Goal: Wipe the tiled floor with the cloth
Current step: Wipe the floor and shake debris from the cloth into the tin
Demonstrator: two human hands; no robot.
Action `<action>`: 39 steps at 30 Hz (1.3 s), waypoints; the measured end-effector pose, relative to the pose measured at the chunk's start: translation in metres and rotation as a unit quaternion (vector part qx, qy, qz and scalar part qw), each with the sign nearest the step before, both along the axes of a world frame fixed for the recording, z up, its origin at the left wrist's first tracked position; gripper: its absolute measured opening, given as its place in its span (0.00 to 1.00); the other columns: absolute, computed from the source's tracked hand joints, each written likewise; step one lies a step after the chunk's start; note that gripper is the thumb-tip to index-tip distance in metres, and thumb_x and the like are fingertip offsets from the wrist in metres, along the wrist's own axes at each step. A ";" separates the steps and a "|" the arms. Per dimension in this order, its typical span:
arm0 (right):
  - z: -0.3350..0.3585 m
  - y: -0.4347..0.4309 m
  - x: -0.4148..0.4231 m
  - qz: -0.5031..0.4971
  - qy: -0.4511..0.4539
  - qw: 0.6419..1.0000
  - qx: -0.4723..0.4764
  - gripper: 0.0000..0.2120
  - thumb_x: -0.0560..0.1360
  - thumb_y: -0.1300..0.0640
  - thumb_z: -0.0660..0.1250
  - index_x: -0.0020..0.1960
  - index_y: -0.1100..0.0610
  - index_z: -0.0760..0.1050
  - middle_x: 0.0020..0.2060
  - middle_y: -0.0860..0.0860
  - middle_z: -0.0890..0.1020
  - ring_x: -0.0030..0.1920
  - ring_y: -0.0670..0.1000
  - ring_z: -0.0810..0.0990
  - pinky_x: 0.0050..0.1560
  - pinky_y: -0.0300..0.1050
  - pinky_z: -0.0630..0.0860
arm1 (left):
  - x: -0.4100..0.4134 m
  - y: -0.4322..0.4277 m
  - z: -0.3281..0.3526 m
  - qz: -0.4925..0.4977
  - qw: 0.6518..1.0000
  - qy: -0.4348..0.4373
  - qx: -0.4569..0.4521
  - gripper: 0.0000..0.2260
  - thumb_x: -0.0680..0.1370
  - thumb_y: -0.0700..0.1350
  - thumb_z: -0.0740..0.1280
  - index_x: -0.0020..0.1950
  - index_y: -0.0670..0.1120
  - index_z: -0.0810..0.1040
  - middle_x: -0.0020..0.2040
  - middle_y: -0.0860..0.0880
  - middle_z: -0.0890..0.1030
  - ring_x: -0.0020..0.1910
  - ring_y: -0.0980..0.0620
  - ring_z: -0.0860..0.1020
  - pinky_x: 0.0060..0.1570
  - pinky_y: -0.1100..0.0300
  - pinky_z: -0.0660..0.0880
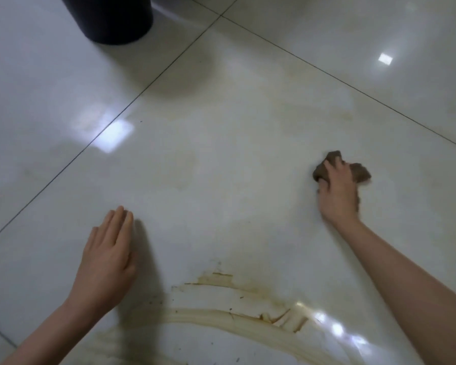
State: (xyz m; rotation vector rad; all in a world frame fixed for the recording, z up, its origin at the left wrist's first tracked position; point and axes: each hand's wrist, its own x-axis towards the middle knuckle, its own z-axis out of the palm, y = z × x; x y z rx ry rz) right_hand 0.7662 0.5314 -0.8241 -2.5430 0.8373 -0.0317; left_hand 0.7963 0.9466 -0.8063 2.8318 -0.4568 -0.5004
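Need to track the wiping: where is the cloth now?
The cloth sits right of centre in the head view, gripped under the right hand on the floor, beyond the brown smear.

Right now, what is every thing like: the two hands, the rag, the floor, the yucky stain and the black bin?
White glossy tiled floor: shiny, dirty near the person.
Brown streaky stain: smeared in arcs, not wiped up.
Crumpled brown cloth: bunched up, down on the floor.
Right hand: fingers curled, gripping the cloth.
Left hand: fingers straight, holding nothing.
Dark round bin: standing on the floor, top out of view.
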 end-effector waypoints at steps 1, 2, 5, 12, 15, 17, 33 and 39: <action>-0.008 0.027 0.015 0.023 -0.016 1.000 -0.014 0.22 0.76 0.70 0.61 0.70 0.67 0.68 0.74 0.63 0.62 0.74 0.62 0.61 0.75 0.49 0.54 | 0.001 0.002 -0.001 0.003 1.000 0.007 0.008 0.29 0.72 0.36 0.56 0.75 0.35 0.61 0.76 0.38 0.60 0.76 0.39 0.57 0.73 0.39 0.57; -0.013 0.060 0.027 0.057 -0.031 0.998 -0.016 0.23 0.74 0.72 0.62 0.69 0.67 0.70 0.73 0.64 0.64 0.74 0.62 0.62 0.74 0.49 0.55 | 0.002 0.004 -0.002 0.003 1.000 0.014 0.011 0.29 0.72 0.36 0.55 0.75 0.36 0.61 0.76 0.40 0.59 0.77 0.41 0.56 0.74 0.41 0.55; -0.024 0.167 0.029 0.194 -0.100 0.976 0.003 0.22 0.71 0.73 0.59 0.65 0.67 0.74 0.69 0.63 0.71 0.71 0.63 0.67 0.72 0.56 0.60 | 0.005 0.008 0.000 -0.001 1.000 0.016 -0.001 0.32 0.69 0.39 0.52 0.74 0.36 0.63 0.75 0.40 0.62 0.76 0.41 0.59 0.74 0.43 0.57; 0.024 0.224 -0.058 0.444 0.006 0.854 0.272 0.25 0.72 0.60 0.50 0.62 0.63 0.78 0.68 0.55 0.74 0.72 0.51 0.67 0.76 0.49 0.58 | 0.013 0.002 0.012 -0.023 0.999 -0.013 -0.022 0.30 0.69 0.39 0.50 0.70 0.31 0.68 0.67 0.33 0.72 0.68 0.34 0.70 0.66 0.44 0.68; 0.044 0.157 -0.025 0.295 0.001 0.915 0.274 0.22 0.71 0.68 0.55 0.62 0.65 0.77 0.68 0.56 0.73 0.71 0.53 0.69 0.73 0.37 0.59 | 0.012 0.003 0.008 0.000 1.000 0.020 -0.019 0.29 0.73 0.32 0.59 0.76 0.36 0.60 0.75 0.38 0.62 0.76 0.40 0.58 0.74 0.52 0.56; 0.040 0.107 0.001 0.223 0.000 0.952 0.211 0.25 0.71 0.76 0.56 0.65 0.64 0.74 0.70 0.57 0.69 0.73 0.55 0.65 0.72 0.30 0.53 | 0.010 0.004 0.007 -0.019 0.999 0.031 -0.004 0.31 0.73 0.32 0.60 0.77 0.37 0.57 0.77 0.39 0.58 0.77 0.42 0.54 0.75 0.54 0.52; 0.042 0.145 -0.157 0.139 -0.054 0.937 0.314 0.25 0.68 0.73 0.57 0.62 0.61 0.76 0.69 0.55 0.71 0.73 0.51 0.66 0.74 0.39 0.57 | -0.029 -0.065 0.016 -0.111 0.992 0.048 0.045 0.29 0.79 0.42 0.56 0.79 0.42 0.50 0.79 0.42 0.44 0.78 0.45 0.44 0.76 0.50 0.49; 0.025 0.023 -0.259 -0.232 -0.027 0.967 0.099 0.23 0.76 0.75 0.58 0.68 0.60 0.73 0.69 0.55 0.72 0.68 0.59 0.72 0.67 0.41 0.64 | -0.051 -0.094 0.011 -0.218 0.972 0.043 0.083 0.28 0.79 0.44 0.55 0.79 0.45 0.51 0.79 0.44 0.44 0.78 0.45 0.43 0.75 0.52 0.47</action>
